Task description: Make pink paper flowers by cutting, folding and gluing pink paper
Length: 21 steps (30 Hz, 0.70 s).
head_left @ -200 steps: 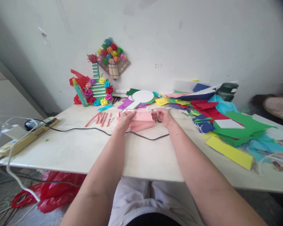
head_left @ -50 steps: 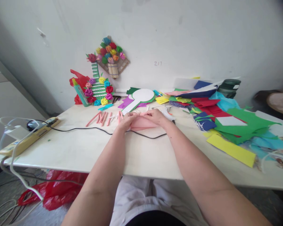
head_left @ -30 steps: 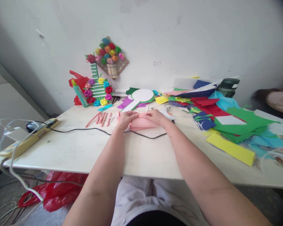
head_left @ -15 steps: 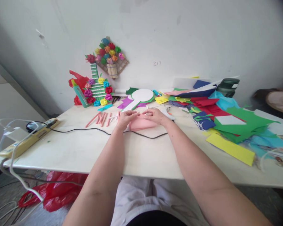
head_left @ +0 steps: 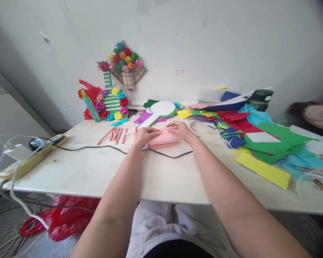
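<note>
Between my hands is a sheet of pink paper point(head_left: 164, 140), curved along its far edge. My left hand point(head_left: 148, 135) pinches it at the far left. On the far right side, my right hand point(head_left: 178, 129) has its thumb and fingers closed on the same sheet. Just left of my hands lie several thin rolled pink paper sticks point(head_left: 117, 135) on the white table point(head_left: 174, 179). Behind my fingers is a white round-headed paper shape with a handle point(head_left: 163, 108), edged in green.
A black cable point(head_left: 97, 147) crosses the table in front of the paper, from a power strip point(head_left: 34, 157) at left. Coloured paper point(head_left: 274, 139) is heaped at right. A green glue bottle point(head_left: 90, 105) leans by a flower-decorated craft point(head_left: 113, 104).
Both hands have stayed on the pink paper. My right fingers have lifted slightly and more of the sheet's far edge shows between the hands.
</note>
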Each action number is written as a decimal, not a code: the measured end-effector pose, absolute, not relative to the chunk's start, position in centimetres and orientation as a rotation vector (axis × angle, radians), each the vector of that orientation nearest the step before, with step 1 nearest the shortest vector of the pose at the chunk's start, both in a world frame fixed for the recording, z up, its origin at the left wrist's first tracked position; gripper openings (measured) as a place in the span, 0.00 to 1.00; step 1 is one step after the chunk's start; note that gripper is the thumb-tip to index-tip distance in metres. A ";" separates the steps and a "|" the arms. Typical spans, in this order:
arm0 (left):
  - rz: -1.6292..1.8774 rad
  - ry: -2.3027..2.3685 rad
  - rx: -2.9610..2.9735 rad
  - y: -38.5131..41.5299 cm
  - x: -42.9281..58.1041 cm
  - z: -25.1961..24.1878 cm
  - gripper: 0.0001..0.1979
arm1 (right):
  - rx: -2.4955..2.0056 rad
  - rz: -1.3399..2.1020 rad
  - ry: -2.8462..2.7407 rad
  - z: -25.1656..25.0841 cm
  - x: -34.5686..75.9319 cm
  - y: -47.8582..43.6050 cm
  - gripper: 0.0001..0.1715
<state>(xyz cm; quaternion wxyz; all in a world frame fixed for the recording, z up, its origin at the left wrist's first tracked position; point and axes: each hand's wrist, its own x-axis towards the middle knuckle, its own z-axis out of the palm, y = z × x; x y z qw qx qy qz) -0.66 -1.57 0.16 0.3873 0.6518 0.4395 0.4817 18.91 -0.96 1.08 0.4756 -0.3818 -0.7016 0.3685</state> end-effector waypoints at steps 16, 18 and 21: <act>1.249 1.166 1.635 -1.5 -0.7 0.2 0.18 | -0.946 0.975 -1.533 0.8 19.0 -0.6 0.17; 1.246 1.163 1.649 -1.6 -0.7 0.2 0.18 | -0.954 0.976 -1.519 0.8 18.9 -0.6 0.17; 1.243 1.135 1.661 -1.8 -0.7 0.3 0.18 | -0.957 0.977 -1.512 0.8 19.0 -0.5 0.16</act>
